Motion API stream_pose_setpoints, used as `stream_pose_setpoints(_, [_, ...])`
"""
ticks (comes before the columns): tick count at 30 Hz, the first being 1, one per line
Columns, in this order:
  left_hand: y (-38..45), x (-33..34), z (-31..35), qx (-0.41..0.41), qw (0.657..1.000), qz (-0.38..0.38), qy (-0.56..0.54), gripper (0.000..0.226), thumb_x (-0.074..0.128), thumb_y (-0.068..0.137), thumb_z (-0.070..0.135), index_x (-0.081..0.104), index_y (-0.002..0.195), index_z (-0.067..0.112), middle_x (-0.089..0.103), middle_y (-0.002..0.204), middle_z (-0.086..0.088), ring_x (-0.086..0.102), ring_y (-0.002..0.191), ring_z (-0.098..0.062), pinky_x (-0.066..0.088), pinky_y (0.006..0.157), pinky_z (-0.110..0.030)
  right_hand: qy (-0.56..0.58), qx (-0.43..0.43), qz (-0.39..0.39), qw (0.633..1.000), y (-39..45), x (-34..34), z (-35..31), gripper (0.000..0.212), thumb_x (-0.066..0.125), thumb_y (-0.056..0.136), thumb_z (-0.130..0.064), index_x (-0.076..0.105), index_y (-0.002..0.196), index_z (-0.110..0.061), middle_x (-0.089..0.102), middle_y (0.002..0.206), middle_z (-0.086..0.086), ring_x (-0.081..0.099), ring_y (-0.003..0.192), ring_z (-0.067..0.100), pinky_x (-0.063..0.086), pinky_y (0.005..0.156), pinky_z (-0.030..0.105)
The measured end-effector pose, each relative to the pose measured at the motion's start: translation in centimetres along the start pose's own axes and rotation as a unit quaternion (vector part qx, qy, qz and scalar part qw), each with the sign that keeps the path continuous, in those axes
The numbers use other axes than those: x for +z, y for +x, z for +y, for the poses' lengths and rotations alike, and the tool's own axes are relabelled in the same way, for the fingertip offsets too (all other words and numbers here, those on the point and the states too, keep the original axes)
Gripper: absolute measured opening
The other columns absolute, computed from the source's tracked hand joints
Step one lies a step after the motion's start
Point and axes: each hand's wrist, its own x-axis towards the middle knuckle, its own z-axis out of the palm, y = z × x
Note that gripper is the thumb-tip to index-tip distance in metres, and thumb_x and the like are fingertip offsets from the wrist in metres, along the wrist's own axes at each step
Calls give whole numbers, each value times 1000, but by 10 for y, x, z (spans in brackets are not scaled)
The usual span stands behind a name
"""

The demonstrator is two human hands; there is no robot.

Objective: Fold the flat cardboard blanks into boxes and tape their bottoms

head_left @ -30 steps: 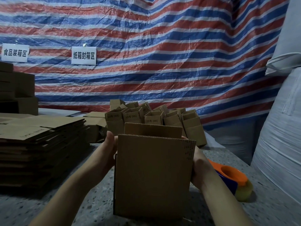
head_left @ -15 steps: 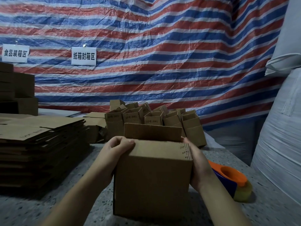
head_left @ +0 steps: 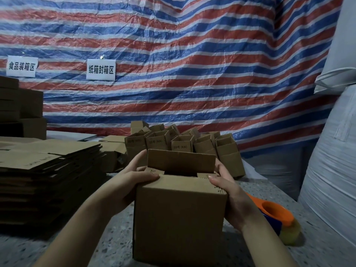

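Right now the box (head_left: 180,218) stands on the speckled table (head_left: 115,243), directly in front of the person, with its upward-facing end half closed: the near flap (head_left: 183,180) lies folded down flat, the far flap (head_left: 181,160) stands upright, and a dark gap shows between them. The left hand (head_left: 134,180) holds the left top corner, thumb pressing on the near flap and fingers reaching round toward the far one. The right hand (head_left: 229,191) clasps the right top corner in much the same way, thumb on top and fingers curled behind.

To do this step well, I judge the side flaps should be tucked level first, so that the long flaps can meet without a bulge. Then the far flap wants bringing down with the fingertips while the thumbs pin the near one, so that the two edges meet along the middle. Keeping the walls square matters; squeezing the corners too hard could skew the box and leave a crooked seam for the tape.

Just beside the right wrist lies the orange tape dispenser (head_left: 277,212), within easy reach. A stack of flat blanks (head_left: 48,170) sits to the left, and a cluster of finished boxes (head_left: 183,143) stands behind, before a striped tarpaulin (head_left: 192,64).
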Motion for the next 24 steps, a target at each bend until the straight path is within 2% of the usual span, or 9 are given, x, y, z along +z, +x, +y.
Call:
stream_pose_setpoints(3, [1,0,-3,27,999,-15,-18,67,75,69,13,54,120,51,60,112,3,74,82,-29,57,55,-32,5,-7,-14,1000,0,-2,-2,86,71,77,-28,32,151,-48,55,140,10,69,112,30,59,83,37])
stream_pose_setpoints(5, [0,0,-9,45,999,-8,-23,62,82,67,14,61,117,44,63,116,1,73,86,-29,57,57,-31,23,-11,-15,1000,-1,-3,-1,71,73,76,-27,50,141,-45,55,139,15,69,111,33,59,82,39])
stream_pose_setpoints(7, [-2,-1,-11,53,998,-1,-25,55,86,60,19,66,110,33,64,119,-7,73,82,-27,56,56,-30,46,-6,-7,999,-2,-2,-1,53,78,70,-30,67,122,-37,55,135,18,69,106,34,59,79,41])
stream_pose_setpoints(9, [-2,-2,-12,47,998,11,-28,40,86,62,20,69,97,25,66,113,-9,70,73,-24,54,54,-31,53,-2,9,999,-2,-1,1,40,80,69,-33,73,108,-28,55,136,15,65,110,34,60,85,45])
stream_pose_setpoints(12, [-1,-1,-13,17,999,27,-27,28,81,59,24,70,85,23,71,89,-8,66,62,-20,51,48,-28,72,-5,34,997,-1,-1,4,21,71,82,-25,72,100,-15,59,137,7,60,119,34,58,91,44])
stream_pose_setpoints(17, [-4,0,-14,-4,999,50,10,29,82,56,29,70,82,23,68,76,-6,63,57,-17,47,45,-25,56,-6,54,997,0,2,5,25,69,78,-26,65,96,-9,64,130,7,65,113,31,59,85,40])
stream_pose_setpoints(20, [-7,3,-7,-15,997,55,46,42,79,62,28,65,99,17,67,86,-9,64,61,-16,48,49,-24,40,-12,69,997,0,5,5,29,69,76,-28,64,96,-8,64,127,10,65,108,31,61,79,36])
stream_pose_setpoints(22, [-9,4,3,-16,990,58,130,40,77,71,27,62,106,16,67,99,-9,67,74,-17,51,57,-25,36,-12,73,997,0,6,5,30,69,75,-28,64,96,-8,64,127,11,65,107,32,60,79,36])
stream_pose_setpoints(24, [-10,8,16,-11,962,69,264,29,73,84,25,60,108,20,65,107,-6,68,89,-18,56,71,-28,32,-12,73,997,-1,7,4,30,68,75,-28,64,96,-8,63,127,13,65,107,32,60,77,35])
